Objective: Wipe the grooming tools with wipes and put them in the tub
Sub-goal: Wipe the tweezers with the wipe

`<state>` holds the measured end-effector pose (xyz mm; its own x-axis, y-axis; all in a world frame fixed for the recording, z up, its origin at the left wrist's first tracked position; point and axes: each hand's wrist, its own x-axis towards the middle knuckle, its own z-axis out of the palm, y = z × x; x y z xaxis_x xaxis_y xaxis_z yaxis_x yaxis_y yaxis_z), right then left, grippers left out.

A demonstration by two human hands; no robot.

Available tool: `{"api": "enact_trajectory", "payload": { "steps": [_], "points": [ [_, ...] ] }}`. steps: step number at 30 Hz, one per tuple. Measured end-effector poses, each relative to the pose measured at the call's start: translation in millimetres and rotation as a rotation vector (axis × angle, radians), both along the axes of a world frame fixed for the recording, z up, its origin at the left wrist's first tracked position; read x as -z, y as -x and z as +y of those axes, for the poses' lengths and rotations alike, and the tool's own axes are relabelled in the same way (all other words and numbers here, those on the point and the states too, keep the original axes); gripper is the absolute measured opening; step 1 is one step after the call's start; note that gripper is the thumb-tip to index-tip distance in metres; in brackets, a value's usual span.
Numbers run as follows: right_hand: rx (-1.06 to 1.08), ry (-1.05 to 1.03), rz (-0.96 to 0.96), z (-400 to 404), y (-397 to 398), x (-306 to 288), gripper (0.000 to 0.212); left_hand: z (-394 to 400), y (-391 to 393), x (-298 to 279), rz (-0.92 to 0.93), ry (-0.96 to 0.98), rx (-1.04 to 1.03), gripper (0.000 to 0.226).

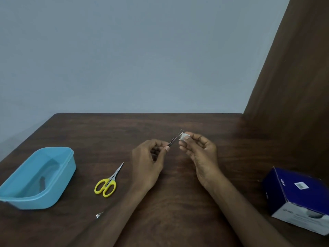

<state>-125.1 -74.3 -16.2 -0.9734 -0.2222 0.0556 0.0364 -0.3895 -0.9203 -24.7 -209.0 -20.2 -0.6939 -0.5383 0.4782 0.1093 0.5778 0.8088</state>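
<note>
One tool apparently done already — a dark item lying inside the blue tub (53,191) at the table's (178,220) left. Tweezers (175,138) in work now: lower end pinched in the left hand (148,164), tips raised toward a small white wipe (183,136) pinched in the right hand (201,154), the wipe touching or just beside the tips. Yellow-handled scissors (106,183) untouched between tub and hands. Probably about a third through — tweezers to finish and drop in, scissors to wipe. Blue box (295,196) at far right.
</note>
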Motion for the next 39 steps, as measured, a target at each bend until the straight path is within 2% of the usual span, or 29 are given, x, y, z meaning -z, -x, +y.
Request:
{"api": "enact_trajectory", "payload": {
  "steps": [8, 14, 18, 23, 27, 32, 39],
  "points": [
    [-0.021, 0.170, -0.050, -2.0, -4.8, -5.9, 0.013, -1.2, -0.4, -0.4, -0.021, 0.055, 0.036, 0.006],
    [0.008, 0.112, -0.023, 1.7, -5.2, -6.3, 0.012, -1.1, -0.6, 0.1, -0.003, 0.036, 0.034, 0.006],
    [-0.087, 0.057, -0.006, 0.0, -8.1, -8.1, 0.010, -1.6, -1.7, -1.5, -0.007, 0.063, 0.042, 0.007],
    [-0.140, 0.139, -0.114, 3.0, -8.8, -12.8, 0.014, -2.6, -0.9, -0.1, -0.007, 0.080, 0.027, 0.007],
    [-0.169, 0.149, -0.126, 1.9, -11.8, -15.9, 0.003, -3.0, -0.2, 1.2, 0.001, 0.122, 0.023, 0.007],
    [-0.089, 0.051, -0.099, -2.1, -12.8, -14.4, 0.023, -0.2, 0.4, 3.4, 0.027, 0.277, 0.036, 0.010],
    [-0.063, 0.037, -0.093, 2.9, -11.3, -9.5, 0.018, -1.4, 2.7, 7.5, 0.038, 0.284, 0.008, 0.011]
  ]
}}
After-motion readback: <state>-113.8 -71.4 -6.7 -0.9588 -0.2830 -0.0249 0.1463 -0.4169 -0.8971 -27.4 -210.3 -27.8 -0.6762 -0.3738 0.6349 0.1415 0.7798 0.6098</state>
